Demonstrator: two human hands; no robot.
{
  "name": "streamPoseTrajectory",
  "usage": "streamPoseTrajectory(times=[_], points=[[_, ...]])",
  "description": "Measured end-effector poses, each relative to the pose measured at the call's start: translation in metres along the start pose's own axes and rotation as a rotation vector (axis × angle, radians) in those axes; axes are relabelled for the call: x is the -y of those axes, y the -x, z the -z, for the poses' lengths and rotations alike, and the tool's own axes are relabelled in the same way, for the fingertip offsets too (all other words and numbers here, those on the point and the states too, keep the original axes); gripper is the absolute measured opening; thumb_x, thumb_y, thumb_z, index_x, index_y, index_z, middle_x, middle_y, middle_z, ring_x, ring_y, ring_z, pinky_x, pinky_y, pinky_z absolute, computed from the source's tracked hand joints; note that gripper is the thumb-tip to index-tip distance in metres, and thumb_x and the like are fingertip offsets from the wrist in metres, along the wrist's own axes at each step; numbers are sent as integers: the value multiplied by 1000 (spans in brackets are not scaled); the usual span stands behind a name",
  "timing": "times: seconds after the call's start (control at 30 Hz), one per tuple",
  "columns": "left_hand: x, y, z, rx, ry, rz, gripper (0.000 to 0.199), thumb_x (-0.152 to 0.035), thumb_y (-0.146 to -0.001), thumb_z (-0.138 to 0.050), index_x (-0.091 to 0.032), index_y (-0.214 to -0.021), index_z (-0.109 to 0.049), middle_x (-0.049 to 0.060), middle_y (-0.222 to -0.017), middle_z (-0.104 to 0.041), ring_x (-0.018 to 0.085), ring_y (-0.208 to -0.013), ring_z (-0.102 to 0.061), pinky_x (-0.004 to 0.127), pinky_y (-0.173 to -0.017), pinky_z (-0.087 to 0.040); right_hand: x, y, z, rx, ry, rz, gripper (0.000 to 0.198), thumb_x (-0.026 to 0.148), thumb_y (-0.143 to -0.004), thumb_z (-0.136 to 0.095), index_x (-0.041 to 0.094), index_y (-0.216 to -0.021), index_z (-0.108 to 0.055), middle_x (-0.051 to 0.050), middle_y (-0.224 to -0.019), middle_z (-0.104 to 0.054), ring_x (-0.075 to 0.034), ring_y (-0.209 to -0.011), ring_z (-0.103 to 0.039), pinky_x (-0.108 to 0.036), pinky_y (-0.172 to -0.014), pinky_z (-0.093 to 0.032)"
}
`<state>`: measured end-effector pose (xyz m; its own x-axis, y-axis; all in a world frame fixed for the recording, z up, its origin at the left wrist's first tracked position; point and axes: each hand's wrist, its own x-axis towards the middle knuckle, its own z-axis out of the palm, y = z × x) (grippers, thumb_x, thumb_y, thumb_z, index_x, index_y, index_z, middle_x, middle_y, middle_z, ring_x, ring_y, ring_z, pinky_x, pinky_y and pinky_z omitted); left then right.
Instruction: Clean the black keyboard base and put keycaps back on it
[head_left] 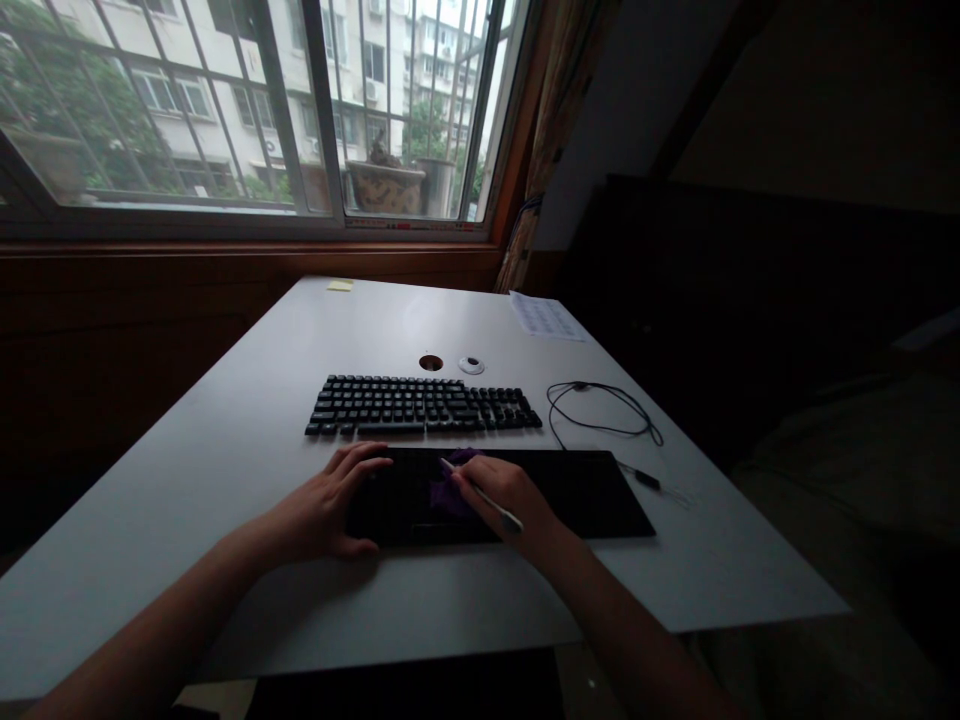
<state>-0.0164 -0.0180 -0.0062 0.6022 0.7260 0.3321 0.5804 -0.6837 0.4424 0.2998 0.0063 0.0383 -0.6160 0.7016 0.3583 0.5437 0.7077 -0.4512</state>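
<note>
A long black keyboard base (585, 490) lies flat near the front of the white desk. My left hand (337, 500) grips its left end, thumb at the front edge and fingers spread over the back. In my right hand (506, 495) is a slim, light-coloured pen-like tool (491, 505) with a dark rear end, held like a pencil. Its tip presses on a purple cloth (450, 498) lying on the base, partly under my right fingers. Just behind the base, black keycaps (405, 405) stand in rows in keyboard order.
To the right, a black cable (604, 385) lies looped, with a dark plug (646, 480) beside the base. Behind the keycaps are a round desk hole (431, 363) and its white cover (472, 366). Printed paper (547, 317) and yellow notes (340, 285) lie at the far edge.
</note>
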Motion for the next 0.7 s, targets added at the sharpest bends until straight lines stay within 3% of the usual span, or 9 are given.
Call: streamPoseTrajectory(times=[0.2,0.33,0.47,0.7], points=[[2,1,-2,-2,-13,7,103,-42,-69,-90,-28,-154,-32,17,-159,-35,43,-145,-34,66,-115,-40,2,-11,-6,-18,-149,-40,28,31,-106,-51,19,-86,-66,-4,-85,-70,-15,-77,-65,-26,-72,-48],[3,1,-2,0,-6,4,104,-42,-70,-90,-30,-154,-31,17,-160,-34,44,-145,-34,67,-114,-41,-15,-15,1,-36,-346,-194,25,35,-101,-61,19,-87,-74,-2,-79,-73,-15,-72,-66,-26,-67,-49],[1,1,0,11,-6,14,104,-43,-71,-89,-29,-155,-30,17,-160,-34,43,-145,-34,66,-115,-40,-37,-18,14,63,-581,-324,23,39,-92,-72,18,-95,-80,-4,-81,-76,-15,-69,-68,-25,-60,-52],[-2,1,1,25,-17,23,103,-43,-72,-89,-28,-155,-30,17,-160,-33,43,-146,-34,65,-115,-41,-37,-36,8,122,-606,-216,21,38,-88,-78,20,-98,-83,-4,-88,-76,-14,-71,-69,-25,-62,-53]])
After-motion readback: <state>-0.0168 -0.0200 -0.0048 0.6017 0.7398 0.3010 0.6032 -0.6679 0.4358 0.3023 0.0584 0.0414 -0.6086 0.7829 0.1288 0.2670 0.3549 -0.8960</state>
